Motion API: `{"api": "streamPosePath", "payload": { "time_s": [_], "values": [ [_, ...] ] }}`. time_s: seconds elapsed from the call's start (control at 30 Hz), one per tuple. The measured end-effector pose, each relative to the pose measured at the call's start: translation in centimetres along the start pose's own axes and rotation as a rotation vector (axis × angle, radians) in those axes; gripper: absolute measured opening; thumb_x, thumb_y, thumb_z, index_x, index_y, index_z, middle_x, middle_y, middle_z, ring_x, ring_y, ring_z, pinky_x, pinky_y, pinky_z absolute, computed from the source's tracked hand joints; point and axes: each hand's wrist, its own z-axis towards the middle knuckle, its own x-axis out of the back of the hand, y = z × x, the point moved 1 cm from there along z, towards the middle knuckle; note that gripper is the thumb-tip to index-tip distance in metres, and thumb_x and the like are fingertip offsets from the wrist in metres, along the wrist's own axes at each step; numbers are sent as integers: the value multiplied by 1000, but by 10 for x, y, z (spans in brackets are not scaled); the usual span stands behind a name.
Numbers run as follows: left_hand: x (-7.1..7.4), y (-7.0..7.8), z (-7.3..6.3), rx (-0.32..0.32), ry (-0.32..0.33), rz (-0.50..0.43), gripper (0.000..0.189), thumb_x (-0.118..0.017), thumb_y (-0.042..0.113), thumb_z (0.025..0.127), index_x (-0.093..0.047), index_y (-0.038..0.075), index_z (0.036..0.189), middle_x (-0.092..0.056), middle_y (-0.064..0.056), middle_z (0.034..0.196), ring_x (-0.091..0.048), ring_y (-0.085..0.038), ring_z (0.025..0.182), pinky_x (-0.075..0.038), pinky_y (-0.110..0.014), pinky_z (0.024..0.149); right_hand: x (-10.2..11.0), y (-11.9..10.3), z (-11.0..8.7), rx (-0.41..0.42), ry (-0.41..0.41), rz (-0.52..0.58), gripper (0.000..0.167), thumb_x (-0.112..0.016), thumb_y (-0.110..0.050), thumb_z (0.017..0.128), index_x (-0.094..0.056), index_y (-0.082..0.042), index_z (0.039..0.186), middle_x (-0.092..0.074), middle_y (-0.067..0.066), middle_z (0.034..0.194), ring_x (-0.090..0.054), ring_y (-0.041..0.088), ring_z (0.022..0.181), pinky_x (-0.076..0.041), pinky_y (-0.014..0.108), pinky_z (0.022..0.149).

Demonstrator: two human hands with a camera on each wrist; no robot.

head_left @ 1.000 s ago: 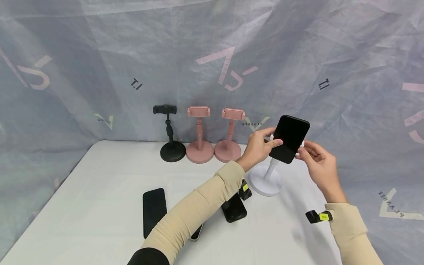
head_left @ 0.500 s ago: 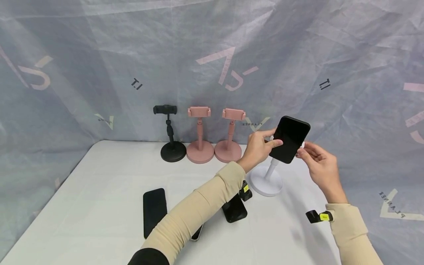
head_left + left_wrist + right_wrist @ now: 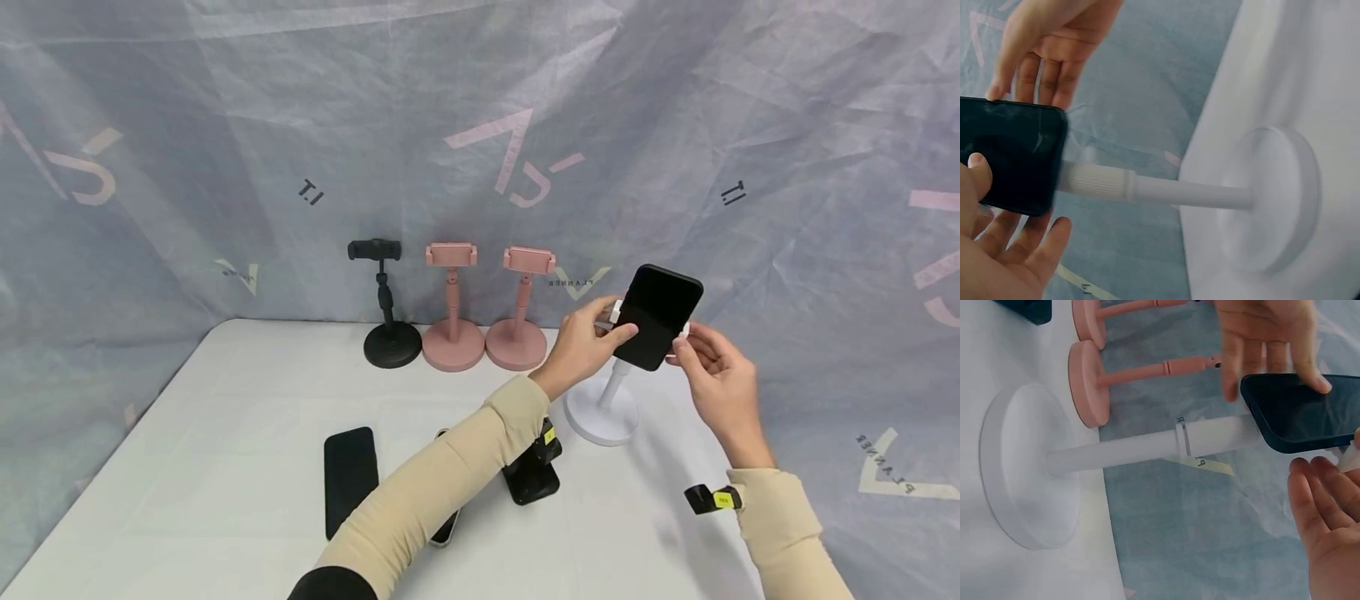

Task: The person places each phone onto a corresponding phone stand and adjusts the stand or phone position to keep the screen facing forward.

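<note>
- We see that the left hand (image 3: 581, 347) has slipped slightly down and away from the held phone (image 3: 660, 308), baring the left clip (image 3: 617, 311) of the white stand (image 3: 603, 408); the phone itself has hardly moved.
- We judge from this that the clips may be taking more of the phone's weight, though both hands remain close around it.
- Our left hand pinches the phone lightly, thumb on the screen, with some fingers straight; we cannot tell how firmly.
- Our right hand (image 3: 723, 387) pinches the right clip (image 3: 685, 330) at the phone's edge, its other fingers loose.
- The phone is tilted in front of the stand's head, above the right part of the table (image 3: 225, 467), close to its far edge.
- We count four stands: this white one, one black stand (image 3: 386, 308) and two pink stands (image 3: 452, 342), the latter three along the far edge.
- We count four phones: the held one, a left phone (image 3: 351, 483), a middle phone (image 3: 446, 529) mostly hidden by the left sleeve (image 3: 435, 471), and a right phone (image 3: 531, 482), all three nearer the table's near edge.
</note>
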Motion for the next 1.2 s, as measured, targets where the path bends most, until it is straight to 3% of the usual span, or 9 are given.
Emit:
{"api": "streamPosePath", "payload": {
  "time_s": [0.13, 0.27, 0.47, 0.57, 0.7, 0.8, 0.93, 1.03, 1.2],
  "values": [
    [-2, -14, -6, 28, -80, 73, 45, -60, 39, 105, -60, 12, 142, -70, -8, 131, -73, -18, 108, -56, -19, 84, -8, 8, -8, -3, 1, 76, 38, -58, -5, 104, -54, 9, 139, -68, -24, 103, -71, -5, 83, -57, 13, 78],
    [-1, -27, -12, 28, -159, 144, 37, -57, 35, 107, -65, 14, 136, -71, -3, 128, -71, -15, 109, -55, -19, 87, -20, 19, -22, -46, -25, 157, 30, -54, -6, 106, -60, 11, 130, -75, -12, 102, -75, 2, 85, -60, 21, 74],
    [0, -39, -18, -14, -166, 176, 24, -58, 27, 107, -75, 13, 116, -76, -1, 113, -71, -13, 104, -53, -15, 85, -33, 29, -39, -98, -70, 175, 31, -49, -15, 110, -61, 8, 126, -78, 2, 107, -76, 5, 90, -61, 24, 76],
    [-1, -45, -22, -14, -170, 190, 22, -60, 26, 106, -76, 14, 115, -77, -1, 111, -72, -13, 98, -53, -14, 81, -39, 33, -43, -97, -79, 190, 30, -48, -14, 110, -60, 11, 123, -78, 3, 104, -76, 6, 88, -61, 24, 74],
    [-2, -55, -27, 4, -190, 213, 27, -57, 30, 107, -78, 13, 112, -78, 0, 107, -71, -7, 93, -52, -15, 79, -49, 38, -48, -94, -99, 206, 28, -51, -10, 109, -62, 13, 120, -77, 15, 101, -76, 6, 85, -62, 25, 72],
    [1, -65, -32, 60, -211, 216, 41, -47, 35, 111, -80, 13, 102, -78, 2, 100, -67, -4, 87, -51, -17, 76, -61, 42, -51, -98, -125, 207, 24, -55, -6, 106, -65, 12, 119, -74, 28, 101, -75, 5, 84, -61, 25, 71],
    [6, -76, -37, 113, -253, 222, 53, -36, 33, 113, -80, 14, 91, -76, 3, 93, -62, -5, 80, -49, -20, 72, -77, 44, -53, -119, -168, 183, 21, -57, -3, 105, -68, 11, 115, -72, 32, 100, -73, 4, 83, -61, 25, 71],
    [12, -84, -40, 89, -284, 247, 49, -35, 25, 111, -79, 13, 95, -76, 2, 96, -62, -5, 84, -50, -20, 76, -88, 38, -53, -134, -197, 163, 20, -57, -3, 105, -68, 11, 112, -72, 32, 99, -74, 9, 85, -62, 29, 72],
    [27, -96, -47, 40, -309, 300, 32, -46, 16, 104, -71, 9, 123, -73, -4, 119, -67, -10, 107, -53, -23, 92, -102, 11, -49, -138, -223, 158, 18, -58, 0, 103, -69, 13, 109, -73, 32, 98, -75, 14, 85, -63, 35, 73]
  ]
}}
